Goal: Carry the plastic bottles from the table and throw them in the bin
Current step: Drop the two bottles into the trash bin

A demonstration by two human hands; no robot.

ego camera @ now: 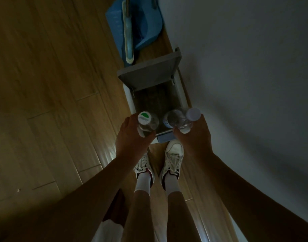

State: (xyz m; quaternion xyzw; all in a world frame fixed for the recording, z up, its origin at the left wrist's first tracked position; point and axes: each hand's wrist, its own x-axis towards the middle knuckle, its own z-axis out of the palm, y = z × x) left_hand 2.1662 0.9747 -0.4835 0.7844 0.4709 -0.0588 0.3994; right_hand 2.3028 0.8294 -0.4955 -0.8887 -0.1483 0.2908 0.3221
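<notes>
I look straight down at a white pedal bin (129, 98) with its grey lid (149, 72) raised and its dark inside showing. My left hand (130, 137) grips a clear plastic bottle with a green-and-white cap (144, 117), held upright over the bin's near left edge. My right hand (195, 137) grips two clear bottles together over the near right edge: one with its open mouth showing (173, 119) and one with a white cap (193, 114). My right shoe (174, 151) is on the bin's pedal (164, 137).
A blue dustpan (146, 27) with a long-handled brush (128, 35) lies on the wooden floor beyond the bin. A white wall (245, 67) runs along the right side. Open wooden floor (53, 84) spreads to the left. My left shoe (143, 165) stands beside the right.
</notes>
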